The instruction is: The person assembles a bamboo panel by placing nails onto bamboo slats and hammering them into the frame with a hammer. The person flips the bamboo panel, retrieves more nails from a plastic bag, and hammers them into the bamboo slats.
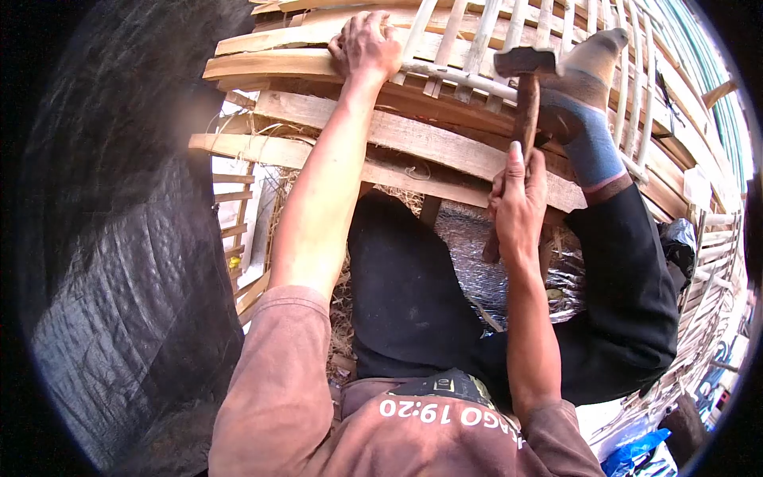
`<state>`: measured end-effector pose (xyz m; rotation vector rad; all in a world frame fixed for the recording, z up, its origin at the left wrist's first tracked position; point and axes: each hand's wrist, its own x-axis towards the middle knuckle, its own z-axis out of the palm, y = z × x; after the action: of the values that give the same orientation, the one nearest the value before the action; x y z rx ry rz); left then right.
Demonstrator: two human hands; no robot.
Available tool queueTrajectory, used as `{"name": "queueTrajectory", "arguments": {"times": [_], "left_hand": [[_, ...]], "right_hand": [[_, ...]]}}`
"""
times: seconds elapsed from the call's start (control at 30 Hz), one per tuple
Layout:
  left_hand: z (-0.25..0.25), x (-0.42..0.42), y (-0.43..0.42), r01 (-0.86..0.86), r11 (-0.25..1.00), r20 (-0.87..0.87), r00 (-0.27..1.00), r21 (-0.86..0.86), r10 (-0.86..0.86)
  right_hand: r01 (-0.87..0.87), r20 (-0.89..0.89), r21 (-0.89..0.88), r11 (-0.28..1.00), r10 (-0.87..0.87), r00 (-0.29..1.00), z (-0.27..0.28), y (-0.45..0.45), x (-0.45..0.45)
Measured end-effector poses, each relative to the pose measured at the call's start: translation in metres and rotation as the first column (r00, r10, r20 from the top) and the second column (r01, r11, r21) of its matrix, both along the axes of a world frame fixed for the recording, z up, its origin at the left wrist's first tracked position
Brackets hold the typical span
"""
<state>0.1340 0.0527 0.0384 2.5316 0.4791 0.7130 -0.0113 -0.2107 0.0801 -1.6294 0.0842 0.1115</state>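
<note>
My right hand (520,199) grips the wooden handle of a hammer (524,107), its thumb laid along the handle. The dark metal hammer head is raised above a slatted wooden frame (477,81). My left hand (367,49) is at the far side, fingers curled over a light wooden plank (274,65) beside the frame's left end. Whether a nail or other small thing lies under those fingers, I cannot tell. Below the frame runs another rough plank (413,143), crossing beneath my left forearm.
My socked foot (592,131) is braced on the slats close to the hammer head. Black plastic sheeting (119,262) hangs along the left. Silvery foil (477,238) and dry straw show below the planks. Bamboo slats (715,262) and a blue plastic bag (636,453) are at right.
</note>
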Motion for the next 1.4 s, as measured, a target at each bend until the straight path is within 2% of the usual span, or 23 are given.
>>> {"name": "queueTrajectory", "arguments": {"times": [0.07, 0.17, 0.2, 0.27, 0.3, 0.33, 0.4, 0.43, 0.53, 0.6, 0.67, 0.73, 0.87, 0.93, 0.97, 1.03, 1.07, 1.13, 1.17, 1.23, 1.3, 1.4], "left_hand": [[0.000, 0.002, 0.001, 0.004, 1.000, -0.007, 1.000, 0.008, -0.003], [-0.011, 0.006, 0.006, -0.047, 0.997, 0.015, 0.999, 0.054, 0.047], [-0.010, 0.007, 0.009, -0.048, 0.996, 0.005, 0.999, 0.075, 0.047], [-0.010, 0.007, 0.008, -0.046, 0.994, 0.001, 0.999, 0.096, 0.046], [-0.008, 0.005, 0.004, -0.048, 0.996, 0.017, 0.999, 0.078, 0.046], [-0.006, 0.004, 0.001, -0.049, 0.997, 0.030, 0.998, 0.059, 0.047], [-0.003, 0.007, 0.001, -0.046, 0.997, 0.050, 0.998, 0.062, 0.043], [-0.005, 0.004, 0.001, -0.043, 0.997, 0.046, 0.998, 0.062, 0.040], [-0.011, 0.008, 0.010, -0.027, 0.996, 0.038, 0.999, 0.080, 0.024], [-0.015, 0.009, 0.012, -0.016, 0.997, 0.040, 0.999, 0.079, 0.013], [-0.013, 0.011, 0.011, -0.010, 0.997, 0.060, 0.998, 0.078, 0.005], [-0.012, 0.009, 0.005, -0.046, 0.997, 0.060, 0.997, 0.061, 0.042], [-0.004, 0.003, 0.001, -0.022, 0.999, 0.052, 0.998, 0.026, 0.020], [-0.005, 0.003, 0.002, -0.007, 0.999, 0.070, 0.998, 0.052, 0.003], [-0.005, 0.003, 0.002, -0.018, 0.999, 0.050, 0.999, 0.048, 0.015], [-0.004, 0.004, 0.001, -0.026, 0.999, 0.029, 0.999, 0.047, 0.024], [-0.004, 0.004, 0.001, -0.033, 0.999, 0.011, 0.999, 0.031, 0.032], [-0.001, 0.002, -0.001, -0.038, 0.999, -0.007, 0.999, 0.017, 0.038], [0.000, 0.002, -0.003, -0.043, 0.999, -0.025, 0.999, 0.007, 0.043], [-0.002, 0.005, 0.000, -0.046, 0.999, -0.044, 0.998, 0.000, 0.046], [-0.005, 0.007, 0.006, -0.030, 0.997, 0.006, 1.000, 0.076, 0.030], [-0.007, 0.006, 0.005, -0.012, 0.999, 0.061, 0.998, 0.029, 0.011]], "right_hand": [[0.019, 0.047, -0.047, 0.999, -0.017, 0.999, 0.000, -0.004, 0.005], [0.052, 0.317, -0.307, 0.950, 0.051, 0.947, -0.003, -0.009, 0.007], [0.053, 0.314, -0.310, 0.949, 0.050, 0.948, -0.002, -0.008, 0.005], [0.046, 0.338, -0.453, 0.890, 0.124, 0.933, 0.004, 0.000, 0.000], [0.003, 0.255, -0.531, 0.847, 0.157, 0.954, 0.003, 0.000, 0.001], [0.010, 0.278, -0.529, 0.848, 0.162, 0.947, 0.003, 0.003, 0.004], [-0.016, 0.199, -0.522, 0.853, 0.140, 0.970, 0.019, 0.002, 0.006], [0.056, 0.309, -0.507, 0.860, 0.120, 0.943, 0.024, 0.004, 0.006], [0.063, 0.399, -0.365, 0.929, 0.095, 0.912, 0.038, 0.001, 0.006], [0.087, 0.451, -0.359, 0.929, 0.092, 0.888, 0.031, 0.002, 0.006], [0.049, 0.351, -0.540, 0.840, 0.171, 0.921, 0.008, 0.001, 0.008], [-0.012, 0.287, -0.597, 0.802, 0.228, 0.930, 0.010, 0.002, 0.014], [0.012, 0.282, -0.459, 0.888, 0.133, 0.950, 0.029, 0.003, 0.003], [0.015, 0.285, -0.345, 0.938, 0.089, 0.954, 0.022, -0.001, 0.003], [0.016, 0.286, -0.344, 0.939, 0.088, 0.954, 0.018, -0.002, 0.003], [0.008, 0.172, -0.229, 0.973, 0.032, 0.985, 0.011, -0.003, 0.002], [0.010, 0.170, -0.228, 0.974, 0.030, 0.985, 0.008, -0.003, 0.001], [-0.032, -0.027, -0.049, 0.998, 0.031, 0.999, 0.005, -0.001, -0.001], [-0.053, -0.041, -0.019, 0.998, 0.052, 0.998, 0.003, -0.001, -0.003], [-0.044, -0.034, -0.013, 0.999, 0.044, 0.998, -0.001, 0.002, -0.004], [-0.029, -0.015, -0.017, 0.999, 0.029, 0.999, -0.001, 0.004, -0.005], [-0.032, 0.008, -0.047, 0.998, 0.032, 0.999, 0.002, 0.003, -0.003]]}}
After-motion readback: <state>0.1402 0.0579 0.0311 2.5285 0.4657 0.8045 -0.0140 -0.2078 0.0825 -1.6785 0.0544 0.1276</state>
